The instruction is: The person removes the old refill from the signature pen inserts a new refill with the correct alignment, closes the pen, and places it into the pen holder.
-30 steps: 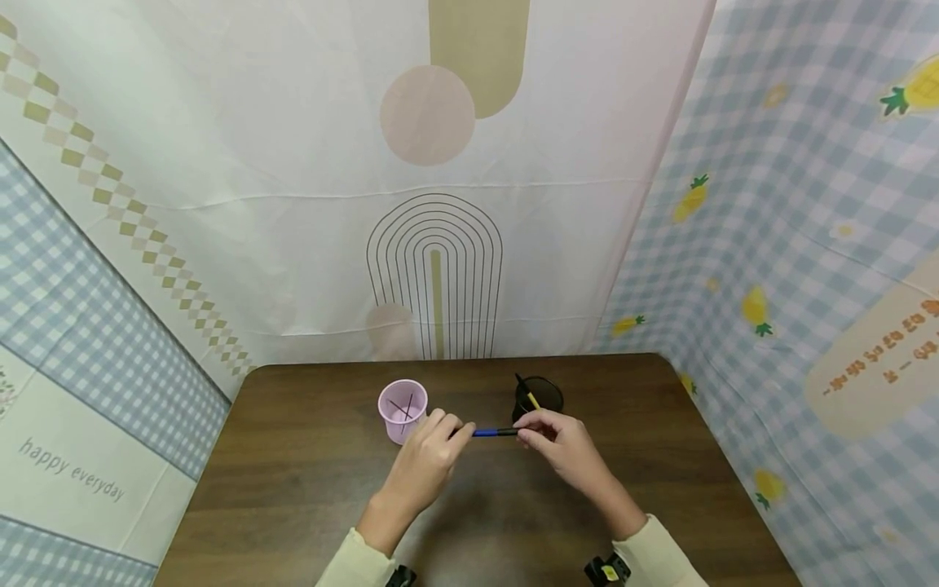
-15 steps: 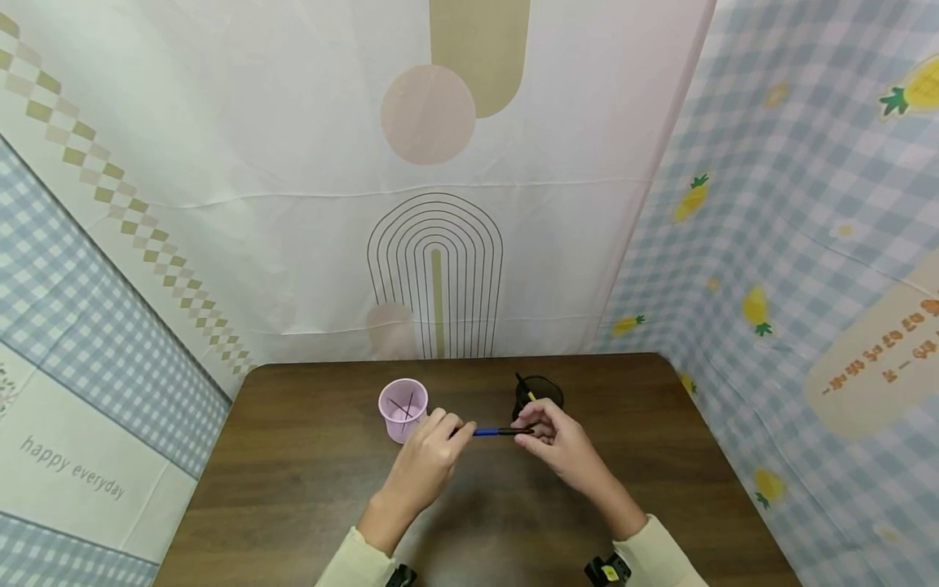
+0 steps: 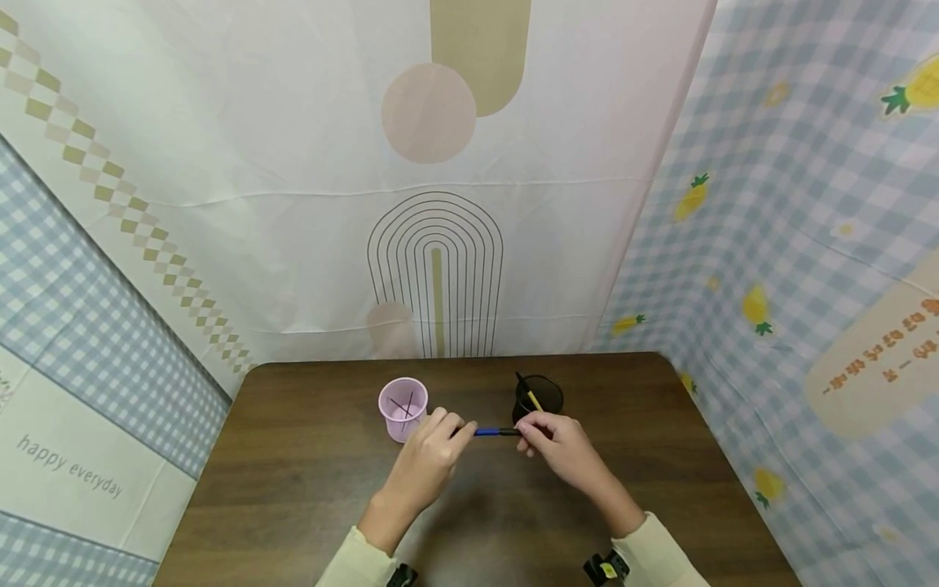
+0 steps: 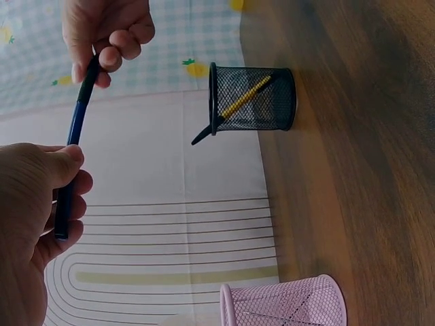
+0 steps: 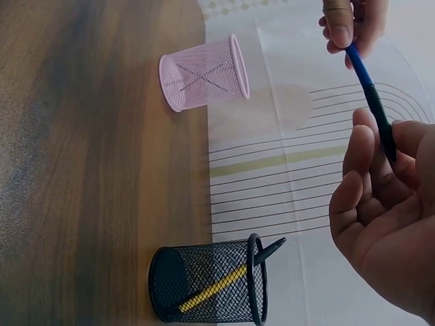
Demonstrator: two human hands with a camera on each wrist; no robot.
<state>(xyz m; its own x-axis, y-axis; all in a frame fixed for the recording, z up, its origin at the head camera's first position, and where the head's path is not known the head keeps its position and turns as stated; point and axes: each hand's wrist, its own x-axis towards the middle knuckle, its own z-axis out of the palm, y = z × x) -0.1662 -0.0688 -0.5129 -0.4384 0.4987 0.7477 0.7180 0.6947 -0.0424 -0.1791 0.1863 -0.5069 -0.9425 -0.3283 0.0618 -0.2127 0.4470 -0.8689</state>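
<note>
Pale cloth [image 3: 293, 261], printed with circles and nested arches, is hung behind the far edge of the tabletop. Blue-and-white checks are seen on the cloth at the right [image 3: 792, 244], scattered with pineapples, and on the cloth at the left [image 3: 95, 269], where "happy everyday" is printed. Between them a brown wooden tabletop [image 3: 293, 465] with rounded far corners is set.

From the near edge two arms in pale sleeves [image 3: 656, 554] are extended, a dark device [image 3: 606, 568] being worn at each wrist. The left hand [image 3: 428, 452] and the right hand [image 3: 559, 444] are raised above the tabletop, nearer its far edge than its near one.

Two mesh cups are stood upright near the far edge: a pink cup [image 3: 394, 427] left of its middle and a black cup [image 5: 197, 261] to the right, well apart. Inside the black cup a yellow-and-black pen [image 3: 534, 399] is leaned, its dark end raised past the rim.

A blue-and-black pen [image 3: 497, 432] is held in the air between the hands, roughly parallel to the far edge. Its blue end is gripped by the left hand; its black end is pinched by the right hand's thumb and fingers.
</note>
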